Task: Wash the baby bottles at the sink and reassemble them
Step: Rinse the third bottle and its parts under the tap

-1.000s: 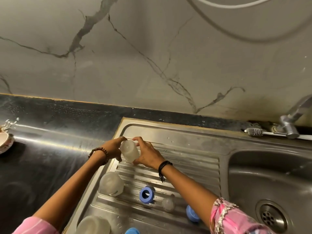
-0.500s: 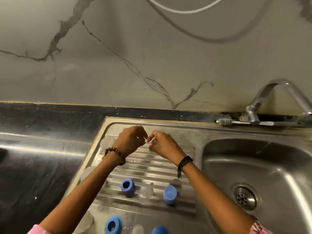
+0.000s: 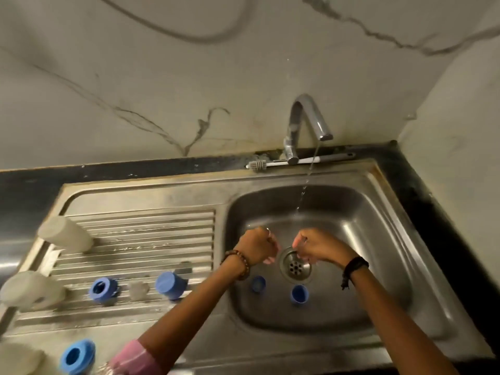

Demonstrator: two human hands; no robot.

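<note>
Baby bottles [image 3: 65,234], translucent and without lids, are lying on the ribbed drainboard [image 3: 151,239] at 9 o'clock of the basin; a second [image 3: 32,290] at 8 o'clock, a third partly cut off at the frame's lower left corner. Blue rings [image 3: 102,289] and a blue cap [image 3: 170,285] are resting on the drainboard's near ridges, a small clear part [image 3: 138,289] between them. Two more blue pieces [image 3: 299,293] are sitting in the sink [image 3: 378,239] at 6 o'clock of the drain [image 3: 295,266]. Left hand [image 3: 257,246] and right hand [image 3: 316,246] are hovering over the drain, fingers curled; whether either grip is clamped on anything cannot be told. Tap [image 3: 305,123] at 12 o'clock is running a thin stream. Brush [image 3: 295,161] is lying behind the tap.
</note>
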